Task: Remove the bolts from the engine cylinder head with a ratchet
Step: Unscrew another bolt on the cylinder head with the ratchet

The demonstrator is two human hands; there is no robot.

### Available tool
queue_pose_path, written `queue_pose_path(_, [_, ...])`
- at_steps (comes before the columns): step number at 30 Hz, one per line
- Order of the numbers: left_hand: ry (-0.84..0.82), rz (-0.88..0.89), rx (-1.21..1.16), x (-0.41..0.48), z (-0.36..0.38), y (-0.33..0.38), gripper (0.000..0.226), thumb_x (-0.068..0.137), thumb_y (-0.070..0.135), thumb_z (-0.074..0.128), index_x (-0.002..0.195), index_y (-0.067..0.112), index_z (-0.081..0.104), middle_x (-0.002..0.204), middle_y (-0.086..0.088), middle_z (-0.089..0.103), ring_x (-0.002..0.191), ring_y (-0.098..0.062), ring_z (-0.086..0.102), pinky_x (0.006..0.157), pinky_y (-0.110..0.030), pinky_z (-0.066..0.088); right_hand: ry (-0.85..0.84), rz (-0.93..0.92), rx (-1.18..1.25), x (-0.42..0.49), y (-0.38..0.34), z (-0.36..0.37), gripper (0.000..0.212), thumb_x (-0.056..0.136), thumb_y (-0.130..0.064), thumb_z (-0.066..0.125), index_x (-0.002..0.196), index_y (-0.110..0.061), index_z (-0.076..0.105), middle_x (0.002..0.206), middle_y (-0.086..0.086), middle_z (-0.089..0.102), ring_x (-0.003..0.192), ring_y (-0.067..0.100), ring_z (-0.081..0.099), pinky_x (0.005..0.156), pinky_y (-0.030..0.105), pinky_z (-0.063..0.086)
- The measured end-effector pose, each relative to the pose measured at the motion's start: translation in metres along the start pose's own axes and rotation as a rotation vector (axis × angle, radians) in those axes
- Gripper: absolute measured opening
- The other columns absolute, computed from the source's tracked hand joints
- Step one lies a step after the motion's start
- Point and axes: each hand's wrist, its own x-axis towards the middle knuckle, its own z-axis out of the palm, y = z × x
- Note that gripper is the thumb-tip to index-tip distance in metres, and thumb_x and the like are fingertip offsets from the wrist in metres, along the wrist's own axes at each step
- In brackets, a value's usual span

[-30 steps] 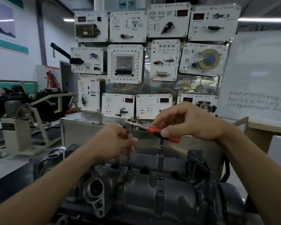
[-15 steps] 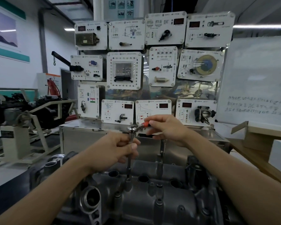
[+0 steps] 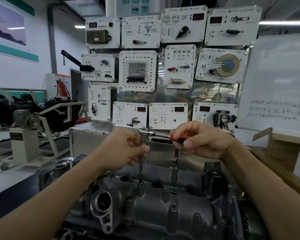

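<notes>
The grey engine cylinder head [image 3: 163, 210] fills the lower middle of the view. A ratchet [image 3: 146, 131] with a red handle stands over it on a long vertical extension [image 3: 141, 166], whose socket sits on a bolt [image 3: 141, 185] in the head. My left hand [image 3: 121, 149] grips the extension just under the ratchet head. My right hand [image 3: 203, 141] holds the red handle, which points to the right. More bolts, such as the one at the centre right [image 3: 173, 193], stand in the head.
A steel cabinet [image 3: 87, 141] carrying white sensor training panels [image 3: 138, 71] stands right behind the head. An engine on a stand [image 3: 26, 122] is at the left. A whiteboard [image 3: 275, 84] and a cardboard box [image 3: 284, 144] are at the right.
My right hand has swung the red handle back and forth: away from me half a second ago, now back towards the right. My left hand has stayed on the extension.
</notes>
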Motion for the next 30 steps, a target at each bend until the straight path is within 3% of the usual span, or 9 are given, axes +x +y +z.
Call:
queue_pose_path(3, [0.01,0.026,0.032,0.0,0.0,0.0,0.023,0.088,0.023,0.076,0.086,0.003,0.067,0.076,-0.006,0.077,0.069,-0.018,0.075,0.062,-0.024,0.06,0.224,0.003,-0.013,0.0,0.01,-0.01,0.031,0.066,0.0,0.082,0.092,-0.016,0.08,0.081,0.008,0.065,0.068,0.016,0.055,0.06,0.024,0.046])
queue_pose_path(6, [-0.041,0.079,0.029,0.0,0.001,-0.001,0.02,0.088,0.023,0.075,0.084,0.006,0.066,0.077,-0.004,0.077,0.073,-0.017,0.075,0.065,-0.024,0.061,0.51,0.029,-0.09,0.006,0.019,-0.015,0.034,0.068,-0.009,0.081,0.101,-0.017,0.078,0.091,0.006,0.074,0.065,0.017,0.065,0.057,0.022,0.05])
queue_pose_path(10, [-0.109,0.09,0.007,-0.001,0.001,-0.005,0.003,0.096,0.019,0.066,0.098,0.018,0.068,0.087,0.001,0.075,0.085,-0.012,0.073,0.077,-0.026,0.061,0.56,0.036,-0.123,0.013,0.024,-0.011,0.046,0.073,-0.017,0.079,0.118,-0.018,0.071,0.112,0.007,0.076,0.076,0.021,0.075,0.057,0.022,0.055])
queue_pose_path(13, [-0.173,0.079,-0.034,-0.001,0.002,-0.005,0.017,0.103,0.011,0.053,0.113,0.019,0.064,0.097,0.005,0.077,0.095,-0.012,0.073,0.086,-0.028,0.06,0.587,0.07,-0.295,0.015,0.023,-0.009,0.035,0.09,-0.015,0.073,0.123,-0.023,0.068,0.113,0.005,0.075,0.087,0.028,0.076,0.06,0.025,0.056])
queue_pose_path(17, [-0.091,0.023,-0.033,0.001,0.002,-0.005,0.01,0.102,0.01,0.054,0.104,0.009,0.064,0.089,-0.001,0.078,0.084,-0.015,0.076,0.07,-0.023,0.061,0.623,0.09,-0.517,0.014,0.017,-0.002,0.026,0.095,-0.019,0.069,0.12,-0.027,0.069,0.095,-0.004,0.076,0.085,0.023,0.076,0.065,0.029,0.056])
queue_pose_path(21, [0.007,0.005,0.038,0.003,0.001,-0.006,0.011,0.097,0.017,0.066,0.091,0.008,0.065,0.078,-0.003,0.078,0.072,-0.017,0.075,0.057,-0.024,0.059,0.444,-0.083,-0.484,0.006,-0.004,0.013,0.014,0.085,-0.029,0.078,0.097,-0.022,0.079,0.075,0.003,0.073,0.068,0.016,0.07,0.061,0.023,0.052])
queue_pose_path(25, [0.085,0.006,0.113,0.006,0.001,-0.006,0.022,0.086,0.026,0.078,0.089,0.008,0.065,0.071,-0.005,0.076,0.062,-0.019,0.074,0.054,-0.026,0.057,0.056,-0.101,-0.354,0.007,-0.013,0.024,0.035,0.079,-0.024,0.073,0.113,-0.023,0.075,0.08,0.023,0.059,0.068,0.023,0.061,0.067,0.034,0.051])
queue_pose_path(27, [0.08,0.023,0.147,0.006,0.002,-0.004,0.027,0.083,0.029,0.081,0.089,0.008,0.065,0.07,-0.007,0.075,0.061,-0.021,0.073,0.055,-0.028,0.059,-0.118,-0.046,-0.284,0.009,-0.011,0.024,0.041,0.08,-0.018,0.069,0.121,-0.018,0.071,0.081,0.013,0.059,0.07,0.023,0.061,0.067,0.033,0.051])
queue_pose_path(30, [0.079,0.057,0.169,0.004,0.001,-0.003,0.026,0.086,0.029,0.079,0.085,0.008,0.064,0.07,-0.008,0.074,0.065,-0.025,0.073,0.062,-0.037,0.062,-0.09,-0.013,-0.242,0.006,-0.008,0.017,0.045,0.081,-0.014,0.069,0.124,-0.023,0.07,0.093,0.008,0.067,0.074,0.021,0.064,0.064,0.026,0.052])
